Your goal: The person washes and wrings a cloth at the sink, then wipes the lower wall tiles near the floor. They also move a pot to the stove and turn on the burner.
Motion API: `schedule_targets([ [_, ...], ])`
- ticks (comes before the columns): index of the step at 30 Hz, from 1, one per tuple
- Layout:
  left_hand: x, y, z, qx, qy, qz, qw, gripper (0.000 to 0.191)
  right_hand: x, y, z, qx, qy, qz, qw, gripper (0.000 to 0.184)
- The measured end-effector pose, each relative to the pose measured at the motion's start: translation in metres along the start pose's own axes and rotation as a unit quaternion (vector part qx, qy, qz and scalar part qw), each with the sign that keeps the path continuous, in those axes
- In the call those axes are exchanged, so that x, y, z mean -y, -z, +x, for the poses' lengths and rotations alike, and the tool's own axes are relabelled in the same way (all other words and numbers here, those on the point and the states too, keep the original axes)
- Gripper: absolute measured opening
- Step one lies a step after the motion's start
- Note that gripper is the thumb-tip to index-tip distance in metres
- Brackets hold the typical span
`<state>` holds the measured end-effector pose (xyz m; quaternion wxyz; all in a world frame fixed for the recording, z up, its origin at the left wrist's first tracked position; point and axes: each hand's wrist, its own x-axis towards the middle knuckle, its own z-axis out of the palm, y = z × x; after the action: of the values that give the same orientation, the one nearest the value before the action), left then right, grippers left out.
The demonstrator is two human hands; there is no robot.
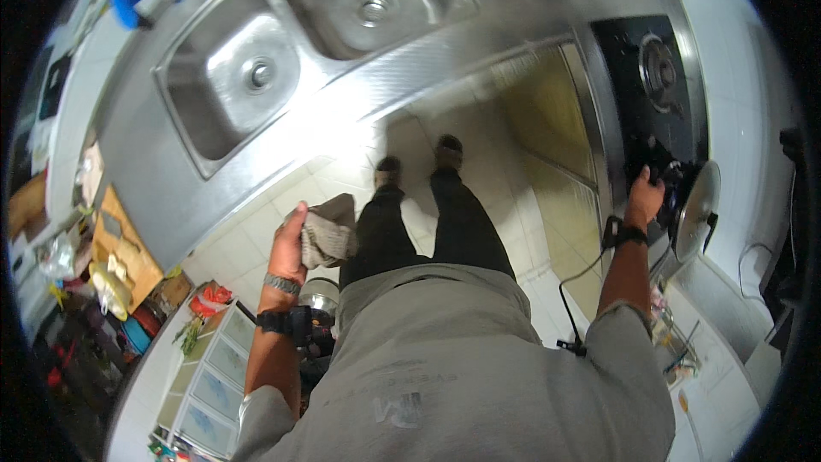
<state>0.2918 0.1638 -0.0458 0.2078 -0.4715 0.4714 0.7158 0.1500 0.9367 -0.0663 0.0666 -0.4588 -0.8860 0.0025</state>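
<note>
My left hand (288, 248) grips a crumpled grey-beige cloth (328, 231) in front of my left leg. On the other side my right hand (644, 196) reaches over the near end of the black gas stove (616, 70). It touches or grips dark items there, and its fingers are too hidden to tell which. Close beside that hand, a round lid (699, 210) with a dark knob stands tilted on edge. The stove's far burner (659, 70) carries nothing.
Two steel sink basins (224, 77) (385, 0) are set in the steel counter (141, 160) before me. A wooden cutting board (138, 263) lies at the left. A cabinet with glass doors (211, 391) stands behind on the left. A wire rack (680, 346) is at the right.
</note>
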Motion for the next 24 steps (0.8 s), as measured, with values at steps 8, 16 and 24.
schedule_targets([
  [8, -0.016, 0.001, -0.014, 0.06, -0.024, 0.034, 0.997, 0.057, -0.055, -0.039, -0.132, 0.132, 0.215, 0.15, 0.956, 0.031],
  [16, -0.042, -0.03, -0.036, 0.323, -0.018, 0.021, 0.946, 0.059, 0.014, 0.056, -0.343, 0.494, 0.278, 0.268, 0.779, 0.039],
  [24, -0.035, -0.102, -0.091, 0.485, 0.006, 0.15, 0.862, 0.073, 0.075, 0.142, -0.41, 0.596, 0.254, 0.43, 0.628, 0.071],
])
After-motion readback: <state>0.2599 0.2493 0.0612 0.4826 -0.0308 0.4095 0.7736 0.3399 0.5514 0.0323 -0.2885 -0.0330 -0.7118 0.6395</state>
